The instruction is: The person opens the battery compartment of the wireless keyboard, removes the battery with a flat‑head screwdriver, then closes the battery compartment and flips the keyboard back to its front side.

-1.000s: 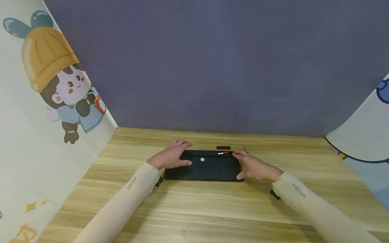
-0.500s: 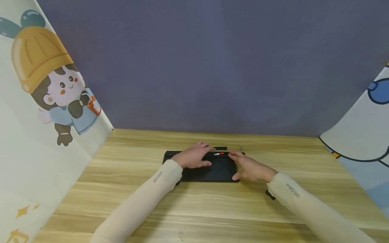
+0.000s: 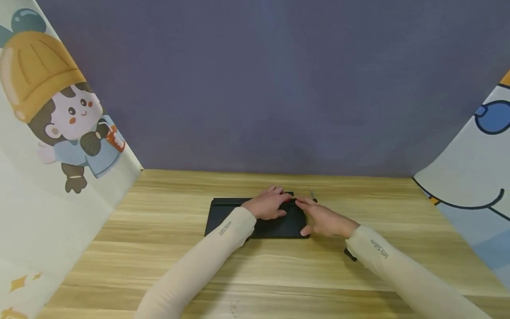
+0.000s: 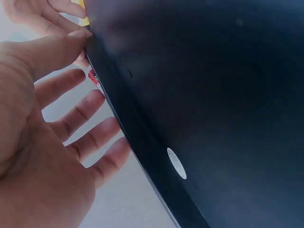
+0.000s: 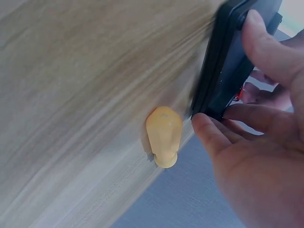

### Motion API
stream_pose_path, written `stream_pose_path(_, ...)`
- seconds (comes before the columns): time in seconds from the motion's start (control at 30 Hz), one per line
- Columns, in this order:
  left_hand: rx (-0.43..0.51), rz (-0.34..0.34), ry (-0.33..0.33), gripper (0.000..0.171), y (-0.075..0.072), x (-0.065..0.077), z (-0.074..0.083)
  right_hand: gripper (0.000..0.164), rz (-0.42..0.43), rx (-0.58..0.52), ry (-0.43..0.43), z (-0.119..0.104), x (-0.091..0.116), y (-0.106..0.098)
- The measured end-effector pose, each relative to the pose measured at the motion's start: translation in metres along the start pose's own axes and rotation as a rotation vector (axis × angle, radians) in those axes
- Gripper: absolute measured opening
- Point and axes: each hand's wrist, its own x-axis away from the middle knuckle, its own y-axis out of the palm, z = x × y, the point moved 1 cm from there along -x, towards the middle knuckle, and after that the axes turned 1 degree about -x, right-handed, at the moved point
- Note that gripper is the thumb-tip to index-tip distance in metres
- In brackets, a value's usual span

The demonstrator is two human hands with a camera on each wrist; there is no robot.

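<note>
A black keyboard (image 3: 229, 215) lies on the table with its underside up; a round white sticker (image 4: 176, 163) shows on it. My right hand (image 3: 328, 219) grips its right end, thumb at the near corner and fingers at the far edge. Over the raised far strip reaches my left hand (image 3: 268, 204), its fingers fairly straight and its thumb at the keyboard's edge. By the left fingertips is a small red-and-silver battery (image 4: 93, 77), mostly hidden in the head view. Behind the left fingers, a small black cover (image 3: 290, 193) shows only partly.
A thin metal shaft (image 3: 312, 194), apparently a screwdriver's, lies just beyond the right hand. In the right wrist view a yellow handle (image 5: 164, 135) lies near the table's far edge. A grey-blue panel (image 3: 275, 88) rises behind the wooden table (image 3: 287, 283).
My left hand has moved right along the keyboard to the battery, covering most of it. The right hand keeps its grip on the right end. The head view has shifted slightly.
</note>
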Motion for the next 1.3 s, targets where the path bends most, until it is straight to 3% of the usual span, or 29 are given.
stream_pose_path(0.57, 0.022, 0.074, -0.003, 0.037, -0.002, -0.007, 0.001, 0.088, -0.008, 0.0, -0.003, 0.001, -0.001, 0.0)
stream_pose_path(0.9, 0.077, 0.082, -0.037, 0.035, -0.004, -0.012, 0.002, 0.088, -0.004, -0.004, 0.008, 0.002, -0.001, 0.001)
stream_pose_path(1.3, 0.071, 0.108, -0.052, 0.018, -0.004, -0.017, 0.002, 0.088, 0.004, -0.002, -0.001, 0.001, -0.001, 0.002)
